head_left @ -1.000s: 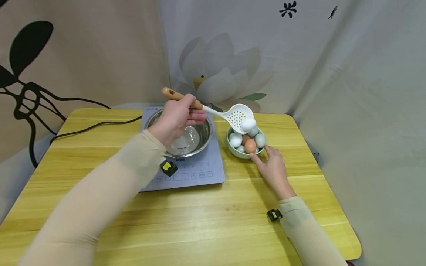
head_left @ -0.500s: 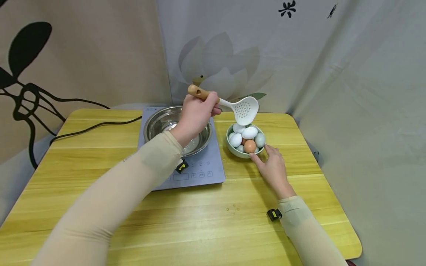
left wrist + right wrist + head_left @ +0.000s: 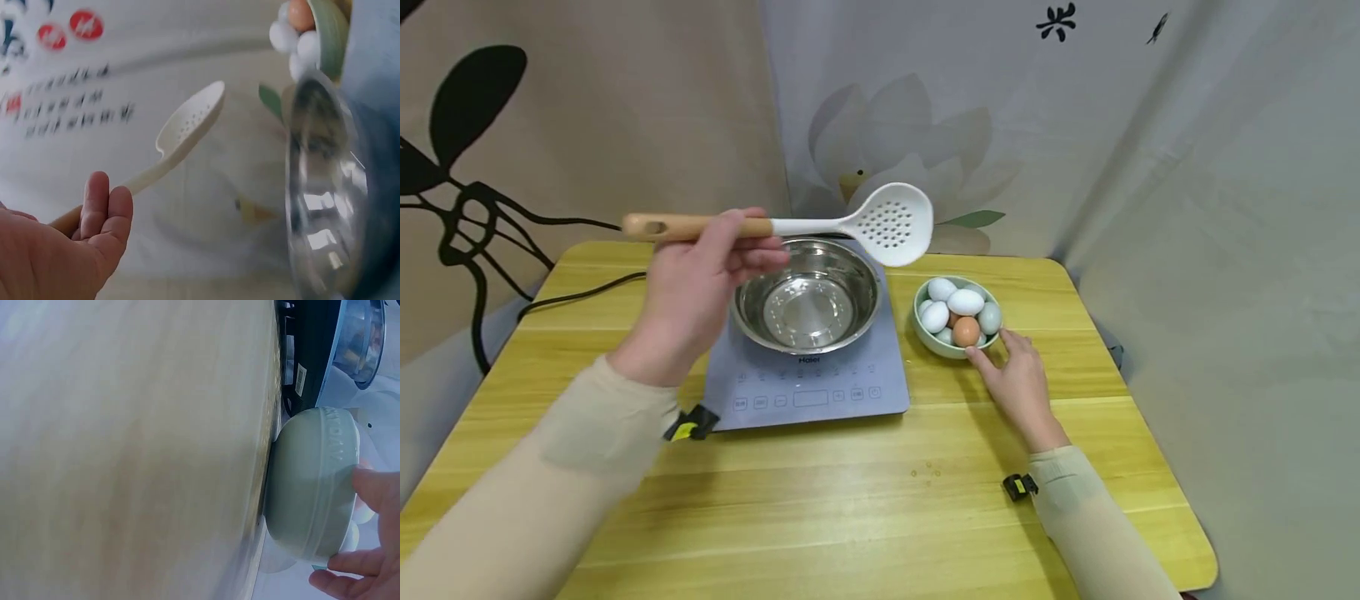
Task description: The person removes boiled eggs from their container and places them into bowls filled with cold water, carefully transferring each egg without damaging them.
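Observation:
My left hand (image 3: pixel 688 287) grips the wooden handle of a slotted spoon (image 3: pixel 808 226), raised left of and above the steel pot (image 3: pixel 852 287). The spoon's white perforated head carries nothing; in the left wrist view it points away from the fingers (image 3: pixel 117 219). On the right stands a pale green bowl (image 3: pixel 934 342) heaped with several eggs: white ones (image 3: pixel 966 302), pale bluish ones (image 3: pixel 990 317) and a brown one (image 3: pixel 966 332) in front. My right hand (image 3: pixel 1021 385) holds the bowl's near right side, thumb and fingers spread along the rim, as the right wrist view shows.
The pot sits on a grey induction cooker (image 3: pixel 808 412) with a black cord (image 3: pixel 583 294) running off left. A wooden table (image 3: pixel 850 517) carries everything, a few droplets (image 3: pixel 927 473) on it. A printed curtain (image 3: pixel 910 108) hangs close behind the table and along its right.
The spoon tipped a white egg into the bowl, where it lies on top. My left hand then drew the spoon back left and up. The right hand stayed at the bowl.

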`<state>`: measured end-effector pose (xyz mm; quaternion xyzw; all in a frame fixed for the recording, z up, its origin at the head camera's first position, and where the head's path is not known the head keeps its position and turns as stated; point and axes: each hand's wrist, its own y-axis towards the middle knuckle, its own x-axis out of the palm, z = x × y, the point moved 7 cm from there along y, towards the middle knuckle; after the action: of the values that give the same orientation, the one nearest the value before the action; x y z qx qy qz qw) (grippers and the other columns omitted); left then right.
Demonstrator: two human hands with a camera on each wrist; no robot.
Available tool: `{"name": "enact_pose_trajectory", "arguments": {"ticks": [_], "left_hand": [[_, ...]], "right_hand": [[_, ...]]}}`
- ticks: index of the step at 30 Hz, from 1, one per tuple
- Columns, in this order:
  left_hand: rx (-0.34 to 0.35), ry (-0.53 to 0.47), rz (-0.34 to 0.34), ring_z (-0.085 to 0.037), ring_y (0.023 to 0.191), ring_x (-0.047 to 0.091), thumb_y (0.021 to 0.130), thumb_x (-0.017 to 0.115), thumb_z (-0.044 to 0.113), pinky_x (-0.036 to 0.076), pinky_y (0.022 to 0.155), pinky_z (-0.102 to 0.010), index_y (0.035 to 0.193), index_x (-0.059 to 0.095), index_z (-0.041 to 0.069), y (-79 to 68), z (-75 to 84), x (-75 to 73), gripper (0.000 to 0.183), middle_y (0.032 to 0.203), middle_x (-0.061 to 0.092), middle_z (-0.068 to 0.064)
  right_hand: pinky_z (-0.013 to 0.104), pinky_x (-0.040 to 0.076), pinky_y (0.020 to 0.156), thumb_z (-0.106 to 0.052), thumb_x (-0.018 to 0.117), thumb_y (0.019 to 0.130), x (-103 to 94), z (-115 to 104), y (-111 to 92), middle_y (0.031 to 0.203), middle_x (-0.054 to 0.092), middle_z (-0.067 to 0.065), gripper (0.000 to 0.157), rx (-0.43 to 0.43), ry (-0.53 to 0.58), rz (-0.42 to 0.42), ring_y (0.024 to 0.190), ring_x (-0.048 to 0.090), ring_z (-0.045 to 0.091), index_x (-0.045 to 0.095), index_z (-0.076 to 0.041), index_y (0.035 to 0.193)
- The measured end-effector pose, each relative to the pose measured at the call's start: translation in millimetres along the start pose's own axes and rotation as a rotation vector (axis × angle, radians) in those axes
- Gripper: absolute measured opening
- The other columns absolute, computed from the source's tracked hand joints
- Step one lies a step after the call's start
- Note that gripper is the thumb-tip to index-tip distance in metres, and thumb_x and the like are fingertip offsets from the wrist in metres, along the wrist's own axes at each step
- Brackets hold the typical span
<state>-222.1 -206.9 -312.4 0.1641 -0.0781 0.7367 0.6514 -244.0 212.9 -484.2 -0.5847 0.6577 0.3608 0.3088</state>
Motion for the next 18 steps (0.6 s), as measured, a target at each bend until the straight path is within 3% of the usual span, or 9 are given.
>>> {"name": "enact_pose_trajectory", "arguments": {"ticks": [5,8,10,14,18], "left_hand": [[-0.009,-0.302,0.143,-0.031,0.088,0.083,0.108,0.066,0.019,0.068,0.089,-0.042,0.124,0.069,-0.008,-33.3,5.8,-100.9,0.031,0.102,0.08,-0.022],[0.015,-0.451,0.289,-0.035,0.091,0.082,0.11,0.061,0.017,0.069,0.087,-0.044,0.126,0.066,-0.008,-56.0,1.1,-157.4,0.03,0.103,0.078,-0.025],[0.009,-0.544,0.398,-0.038,0.092,0.081,0.111,0.056,0.015,0.07,0.087,-0.045,0.126,0.065,-0.006,-68.4,-8.3,-187.7,0.027,0.103,0.076,-0.025],[-0.102,-0.791,0.569,-0.04,0.098,0.077,0.112,0.053,0.017,0.067,0.097,-0.044,0.126,0.057,0.004,-83.6,-42.6,-228.3,0.019,0.11,0.068,-0.023],[-0.258,-1.026,0.666,-0.033,0.113,0.068,0.115,0.048,0.027,0.052,0.119,-0.034,0.131,0.051,0.014,-94.4,-79.7,-246.2,0.02,0.126,0.058,-0.012]], "right_hand": [[0.066,0.031,0.131,-0.055,0.066,0.103,0.1,-3,0,0.162,0.046,0.031,0.087,0.002,0.008,-0.011,0.155,0.035,0.054,0.043,0.008,0.158],[0.066,0.034,0.129,-0.058,0.065,0.103,-0.6,-4,0,0.162,0.046,0.031,0.089,0.003,0.016,-0.022,0.154,0.039,0.051,0.042,0.007,0.159],[0.065,0.037,0.127,-0.058,0.064,0.103,-2.2,-3,-1,0.161,0.046,0.032,0.089,0.009,0.019,-0.021,0.153,0.041,0.05,0.041,0.007,0.159],[0.065,0.037,0.127,-0.055,0.065,0.104,-4.9,-1,-4,0.161,0.046,0.033,0.087,0.021,0.016,-0.013,0.152,0.042,0.05,0.042,0.009,0.158],[0.065,0.037,0.127,-0.054,0.066,0.104,-2.4,-6,-3,0.159,0.047,0.034,0.086,0.001,0.003,-0.022,0.151,0.042,0.05,0.043,0.01,0.157]]}}
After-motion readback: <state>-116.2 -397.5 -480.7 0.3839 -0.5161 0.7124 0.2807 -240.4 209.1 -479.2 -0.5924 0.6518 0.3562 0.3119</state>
